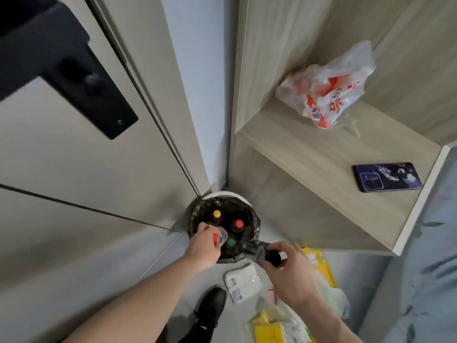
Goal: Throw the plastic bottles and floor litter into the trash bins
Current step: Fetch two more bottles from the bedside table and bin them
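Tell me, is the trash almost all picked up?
Partly. Three capped bottles already stand in the bin. The left hand holds a clear bottle over it, and the right hand holds a dark one. Wrappers and bags still lie on the floor.

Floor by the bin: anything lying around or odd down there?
Yes. Litter lies on the floor below the trash bin: a white packet, yellow wrappers and crumpled clear plastic. The left hand holds a clear bottle over the bin; the right hand holds a dark bottle.
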{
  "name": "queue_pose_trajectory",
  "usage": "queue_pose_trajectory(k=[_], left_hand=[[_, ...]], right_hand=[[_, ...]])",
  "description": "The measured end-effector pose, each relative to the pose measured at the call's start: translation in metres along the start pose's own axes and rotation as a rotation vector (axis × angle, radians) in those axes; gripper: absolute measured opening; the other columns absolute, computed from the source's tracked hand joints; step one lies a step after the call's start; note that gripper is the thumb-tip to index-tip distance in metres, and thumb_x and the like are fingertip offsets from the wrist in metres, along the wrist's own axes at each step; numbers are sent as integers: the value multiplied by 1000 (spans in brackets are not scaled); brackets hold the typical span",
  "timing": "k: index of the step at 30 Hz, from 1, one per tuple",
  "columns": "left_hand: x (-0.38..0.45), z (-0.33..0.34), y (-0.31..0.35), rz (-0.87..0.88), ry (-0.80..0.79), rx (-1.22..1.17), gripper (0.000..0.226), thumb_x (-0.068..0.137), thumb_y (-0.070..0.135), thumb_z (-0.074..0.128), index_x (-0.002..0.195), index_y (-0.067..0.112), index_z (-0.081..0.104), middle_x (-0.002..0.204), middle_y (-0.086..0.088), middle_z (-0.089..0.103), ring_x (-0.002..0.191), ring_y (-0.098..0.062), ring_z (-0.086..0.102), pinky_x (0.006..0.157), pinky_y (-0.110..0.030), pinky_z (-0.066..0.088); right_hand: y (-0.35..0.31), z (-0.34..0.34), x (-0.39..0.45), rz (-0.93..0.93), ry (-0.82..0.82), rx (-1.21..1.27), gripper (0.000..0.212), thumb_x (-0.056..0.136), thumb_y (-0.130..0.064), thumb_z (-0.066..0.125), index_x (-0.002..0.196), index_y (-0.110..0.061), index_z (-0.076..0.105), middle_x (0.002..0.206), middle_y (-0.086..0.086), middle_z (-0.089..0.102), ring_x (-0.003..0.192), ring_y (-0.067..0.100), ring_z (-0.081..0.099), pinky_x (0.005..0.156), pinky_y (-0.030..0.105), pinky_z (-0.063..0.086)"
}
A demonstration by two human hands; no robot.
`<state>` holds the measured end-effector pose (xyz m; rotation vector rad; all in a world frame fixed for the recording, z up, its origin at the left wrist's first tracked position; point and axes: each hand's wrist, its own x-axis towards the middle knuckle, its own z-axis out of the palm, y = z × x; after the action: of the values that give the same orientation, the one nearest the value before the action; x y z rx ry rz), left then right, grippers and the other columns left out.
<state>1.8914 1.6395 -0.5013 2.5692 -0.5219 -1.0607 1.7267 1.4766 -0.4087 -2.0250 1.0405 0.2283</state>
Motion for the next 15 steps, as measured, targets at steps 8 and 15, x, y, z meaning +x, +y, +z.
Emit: queue_pose_trajectory(k=[8, 15], left_hand=[[87, 68, -43, 51, -20, 2, 23, 98, 22, 53, 121, 25, 59, 124, 6, 39, 90, -25, 56, 84, -34, 47], [136, 106, -71, 88, -126, 79, 41, 98, 14, 53, 137, 23, 53, 135, 5, 35, 107, -28, 54, 94, -34, 46]], right_hand=[[41, 74, 83, -40, 11, -106, 20, 84, -36, 74, 102, -41, 68, 108, -18, 58, 80, 7, 68, 74, 33, 57], [49, 127, 137, -43, -82, -134, 26, 84, -20, 70, 107, -33, 69, 115, -11, 55, 94, 20, 63, 83, 33, 54]])
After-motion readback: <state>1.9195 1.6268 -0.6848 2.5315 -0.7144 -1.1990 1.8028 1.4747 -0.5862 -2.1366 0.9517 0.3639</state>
